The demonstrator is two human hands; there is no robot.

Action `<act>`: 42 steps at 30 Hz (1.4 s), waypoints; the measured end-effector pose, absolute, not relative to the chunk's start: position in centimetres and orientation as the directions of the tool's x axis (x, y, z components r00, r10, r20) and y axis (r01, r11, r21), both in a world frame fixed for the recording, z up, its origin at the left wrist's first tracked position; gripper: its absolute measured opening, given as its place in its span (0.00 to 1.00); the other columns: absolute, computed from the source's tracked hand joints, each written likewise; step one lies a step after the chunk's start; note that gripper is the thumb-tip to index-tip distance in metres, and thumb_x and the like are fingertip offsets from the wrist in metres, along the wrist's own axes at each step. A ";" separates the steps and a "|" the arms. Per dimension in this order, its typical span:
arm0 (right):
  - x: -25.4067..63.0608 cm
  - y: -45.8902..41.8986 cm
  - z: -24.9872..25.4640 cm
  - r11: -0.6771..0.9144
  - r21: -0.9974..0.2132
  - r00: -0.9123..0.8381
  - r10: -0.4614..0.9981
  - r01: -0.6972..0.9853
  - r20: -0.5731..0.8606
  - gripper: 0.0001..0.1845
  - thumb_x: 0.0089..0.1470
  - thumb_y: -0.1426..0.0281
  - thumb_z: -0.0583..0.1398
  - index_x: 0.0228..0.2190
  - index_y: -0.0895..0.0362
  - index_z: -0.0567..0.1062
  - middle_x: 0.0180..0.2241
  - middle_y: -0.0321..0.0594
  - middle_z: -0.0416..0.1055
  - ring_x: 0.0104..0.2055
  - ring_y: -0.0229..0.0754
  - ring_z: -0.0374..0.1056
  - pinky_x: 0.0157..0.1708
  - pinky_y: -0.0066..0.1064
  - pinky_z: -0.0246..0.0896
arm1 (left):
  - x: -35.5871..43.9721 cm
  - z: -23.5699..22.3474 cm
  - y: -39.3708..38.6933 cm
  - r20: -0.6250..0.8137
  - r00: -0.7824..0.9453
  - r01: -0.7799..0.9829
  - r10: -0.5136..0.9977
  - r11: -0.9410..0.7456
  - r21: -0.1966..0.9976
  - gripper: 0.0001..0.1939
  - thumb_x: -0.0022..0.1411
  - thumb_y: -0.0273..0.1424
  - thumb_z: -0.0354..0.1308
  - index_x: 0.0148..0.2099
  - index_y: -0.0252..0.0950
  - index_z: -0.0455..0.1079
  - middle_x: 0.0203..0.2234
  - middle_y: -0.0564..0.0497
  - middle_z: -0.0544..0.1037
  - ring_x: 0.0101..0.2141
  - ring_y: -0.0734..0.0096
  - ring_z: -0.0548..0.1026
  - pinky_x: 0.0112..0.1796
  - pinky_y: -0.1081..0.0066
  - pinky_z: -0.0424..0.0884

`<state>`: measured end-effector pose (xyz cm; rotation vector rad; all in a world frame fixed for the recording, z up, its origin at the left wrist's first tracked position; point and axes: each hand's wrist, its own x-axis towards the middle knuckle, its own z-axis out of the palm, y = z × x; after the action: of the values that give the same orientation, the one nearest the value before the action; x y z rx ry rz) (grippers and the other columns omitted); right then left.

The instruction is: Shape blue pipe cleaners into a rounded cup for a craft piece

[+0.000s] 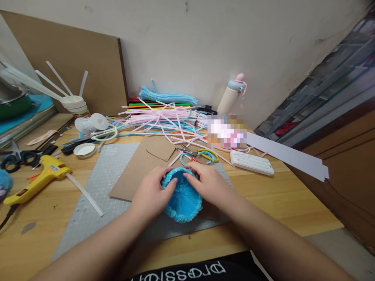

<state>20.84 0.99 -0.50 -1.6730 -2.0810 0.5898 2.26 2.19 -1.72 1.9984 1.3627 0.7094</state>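
Both hands hold a round blue cup-shaped piece (182, 195) with a fuzzy, twisted rim that looks made of pipe cleaners. Its hollow inside faces up toward me. My left hand (154, 191) grips the left rim, thumb inside and fingers around the outside. On the upper right rim my right hand (209, 183) is closed the same way, its thumb inside the hollow. Beneath the piece lie a grey cutting mat (88, 218) and a sheet of brown cardboard (131, 171). Just beyond the hands rest small scissors (190, 151) and curled blue pipe cleaners (209, 155).
A yellow glue gun (41, 179) with a clear stick lies at left, near black scissors (20, 158). Paper cups (74, 105) hold glue sticks. Pink pipe cleaners (158, 119) are heaped at the back. A bottle (228, 97) and a white case (252, 163) stand rightward.
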 end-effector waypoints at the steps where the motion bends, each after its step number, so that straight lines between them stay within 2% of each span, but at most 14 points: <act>1: 20.5 1.2 -0.5 0.195 -0.543 -0.184 0.980 0.817 0.075 0.11 0.59 0.66 0.55 0.43 0.54 0.71 0.37 0.39 0.75 0.37 0.40 0.70 0.33 0.29 0.58 | 2.2 -1.5 2.3 0.068 0.296 0.638 0.953 -0.251 0.728 0.16 0.62 0.36 0.51 0.49 0.39 0.71 0.41 0.48 0.78 0.41 0.61 0.76 0.41 0.63 0.71; 2: 20.3 1.3 -0.4 0.199 -0.499 -0.171 0.980 0.843 0.101 0.11 0.58 0.66 0.56 0.42 0.56 0.71 0.38 0.40 0.75 0.38 0.41 0.70 0.33 0.30 0.58 | 2.1 -1.2 2.4 0.049 0.272 0.671 0.961 -0.226 0.707 0.16 0.62 0.37 0.51 0.50 0.39 0.71 0.40 0.48 0.79 0.39 0.61 0.76 0.39 0.63 0.71; 4: 20.0 1.3 0.0 0.220 -0.333 -0.182 0.973 0.917 0.143 0.09 0.58 0.66 0.56 0.38 0.57 0.71 0.38 0.42 0.74 0.38 0.43 0.70 0.32 0.30 0.56 | 2.1 -0.4 2.4 0.019 0.264 0.752 0.964 -0.218 0.621 0.17 0.63 0.38 0.49 0.50 0.41 0.71 0.38 0.48 0.80 0.37 0.59 0.77 0.34 0.64 0.71; 7: 19.6 1.2 0.6 0.256 -0.076 -0.242 0.958 0.964 0.156 0.08 0.60 0.67 0.54 0.36 0.57 0.71 0.36 0.42 0.74 0.35 0.45 0.70 0.26 0.31 0.51 | 2.3 0.9 2.4 0.020 0.303 0.868 0.953 -0.284 0.408 0.15 0.63 0.37 0.48 0.47 0.45 0.73 0.37 0.49 0.80 0.37 0.55 0.77 0.30 0.64 0.68; 10: 19.2 1.3 1.2 0.273 0.009 -0.273 0.955 0.962 0.114 0.06 0.59 0.69 0.54 0.37 0.56 0.71 0.36 0.41 0.75 0.33 0.45 0.71 0.24 0.30 0.47 | 2.7 1.7 2.5 0.034 0.342 0.912 0.939 -0.340 0.229 0.14 0.63 0.36 0.48 0.41 0.43 0.75 0.36 0.49 0.80 0.35 0.56 0.77 0.27 0.67 0.65; 13: 19.0 1.5 1.3 0.301 0.012 -0.301 0.950 0.953 0.084 0.07 0.59 0.71 0.53 0.36 0.55 0.71 0.34 0.40 0.75 0.33 0.44 0.71 0.25 0.30 0.48 | 3.0 1.9 2.7 0.081 0.368 0.909 0.926 -0.377 0.180 0.13 0.62 0.33 0.48 0.40 0.41 0.75 0.37 0.48 0.78 0.36 0.59 0.76 0.26 0.68 0.64; 19: 19.4 2.1 0.2 0.327 -0.144 -0.306 0.940 0.934 0.152 0.07 0.56 0.68 0.58 0.38 0.53 0.71 0.40 0.37 0.74 0.40 0.43 0.70 0.31 0.30 0.53 | 3.3 1.3 3.5 0.132 0.410 0.871 0.903 -0.430 0.237 0.09 0.59 0.28 0.51 0.37 0.40 0.73 0.35 0.50 0.77 0.40 0.61 0.74 0.34 0.68 0.68; 23: 19.6 2.5 -0.3 0.366 -0.191 -0.337 0.926 0.911 0.170 0.06 0.57 0.69 0.57 0.37 0.53 0.72 0.39 0.36 0.74 0.41 0.43 0.70 0.34 0.30 0.55 | 3.3 0.9 3.7 0.148 0.400 0.872 0.904 -0.426 0.243 0.09 0.58 0.27 0.52 0.38 0.40 0.73 0.36 0.49 0.78 0.41 0.60 0.74 0.36 0.67 0.68; 30: 19.3 2.8 0.4 0.421 -0.167 -0.395 0.903 0.891 0.172 0.08 0.56 0.72 0.56 0.38 0.54 0.72 0.42 0.39 0.73 0.44 0.44 0.69 0.37 0.31 0.57 | 3.9 0.8 4.3 0.159 0.469 0.864 0.869 -0.489 0.123 0.07 0.56 0.27 0.53 0.34 0.38 0.72 0.33 0.47 0.78 0.39 0.58 0.75 0.36 0.65 0.67; 35: 19.5 3.3 0.0 0.464 -0.148 -0.440 0.882 0.873 0.169 0.08 0.54 0.74 0.56 0.36 0.54 0.72 0.39 0.38 0.74 0.41 0.43 0.69 0.34 0.31 0.56 | 4.1 0.7 4.6 0.181 0.525 0.838 0.832 -0.542 0.064 0.07 0.55 0.25 0.52 0.31 0.36 0.71 0.31 0.45 0.78 0.37 0.56 0.76 0.38 0.61 0.67; 42: 19.5 3.9 -1.2 0.545 -0.156 -0.517 0.836 0.824 0.186 0.07 0.54 0.75 0.55 0.33 0.57 0.73 0.35 0.40 0.74 0.38 0.42 0.68 0.33 0.31 0.53 | 4.4 0.2 4.7 0.203 0.546 0.819 0.813 -0.568 0.073 0.06 0.52 0.24 0.52 0.28 0.36 0.70 0.29 0.45 0.77 0.36 0.56 0.75 0.37 0.61 0.66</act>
<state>19.55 3.89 -1.18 -1.3929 -2.5442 0.0701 4.36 4.73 0.18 2.7883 1.4728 0.3415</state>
